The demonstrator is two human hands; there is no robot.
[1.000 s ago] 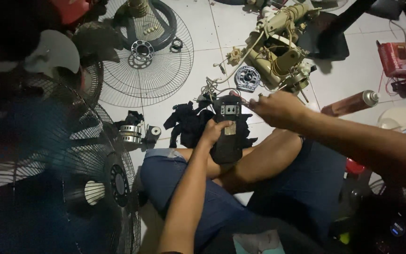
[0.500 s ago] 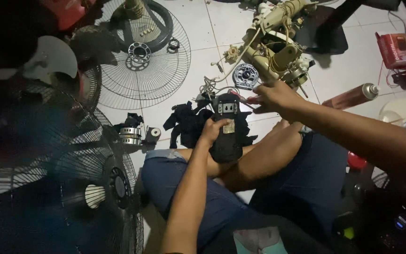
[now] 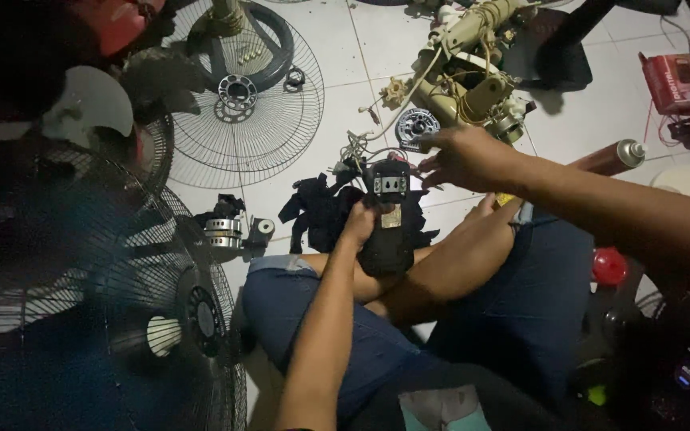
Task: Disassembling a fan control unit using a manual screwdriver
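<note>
Head view, left to right: big dark fan guard fills the lower left of the frame, out of focus; a bare wire fan grille lies flat on the white tile floor at upper centre-left, with a small motor part below it near the knee. Centre: left hand is clenched around the side of the black fan control housing, which sits propped upright on the crossed legs, with a dark rag behind it on the floor. Change vs. a second ago: right hand was on top of the housing, near the switch panel; now it has lifted off and moved up-right, toward the beige fan motor assembly and the round grey part at upper centre. Its fingers are loosely extended, grasping nothing that I can see. So the housing is now held by the left hand alone, same spot as before. Right of frame: brown spray can on the floor, red box at upper right, small red ball by the thigh.
</note>
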